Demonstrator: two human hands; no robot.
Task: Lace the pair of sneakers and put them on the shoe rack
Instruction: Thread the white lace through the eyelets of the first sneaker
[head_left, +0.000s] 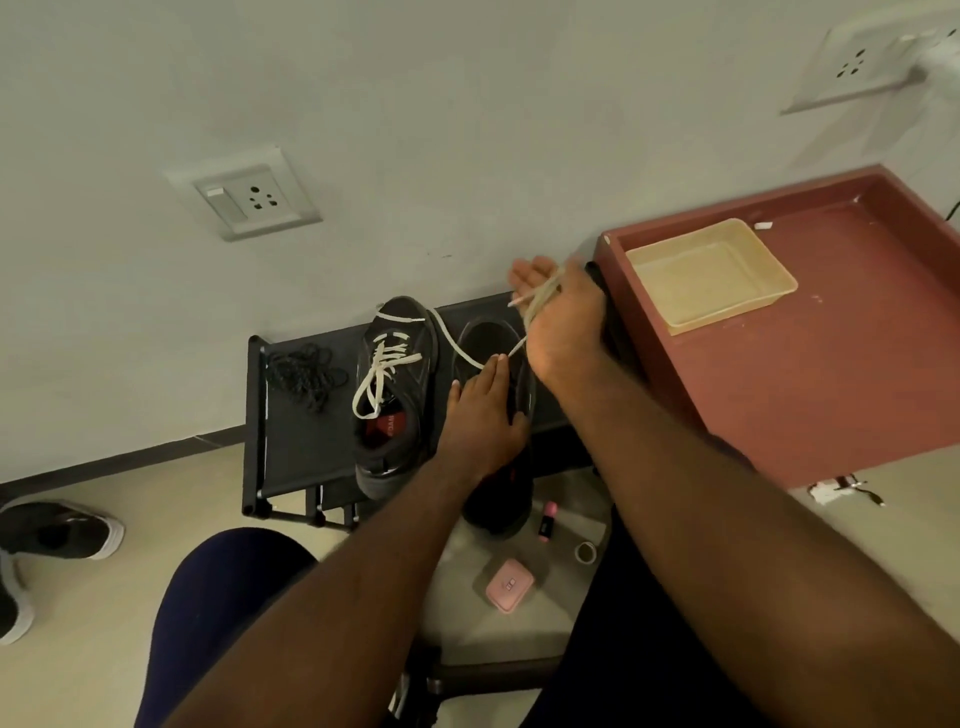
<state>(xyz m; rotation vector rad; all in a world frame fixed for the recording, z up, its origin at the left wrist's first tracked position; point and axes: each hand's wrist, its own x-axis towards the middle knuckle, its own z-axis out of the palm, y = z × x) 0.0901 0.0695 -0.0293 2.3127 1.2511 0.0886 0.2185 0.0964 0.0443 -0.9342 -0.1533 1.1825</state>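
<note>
While our left hand (483, 415) lies with straight fingers on the unlaced sneaker (496, 512), beside the laced sneaker (395, 384) on the shoe rack (291, 431), our right hand (558, 322) grips the bunched white lace (457, 348). We judge the lace limp and light, best pinched near its stiff tip, and the 2 sneakers soft, best held by their sides.

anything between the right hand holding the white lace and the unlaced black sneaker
Only the left hand, lying flat over the middle of the unlaced black sneaker; the right hand grips the bunched white lace.
</note>
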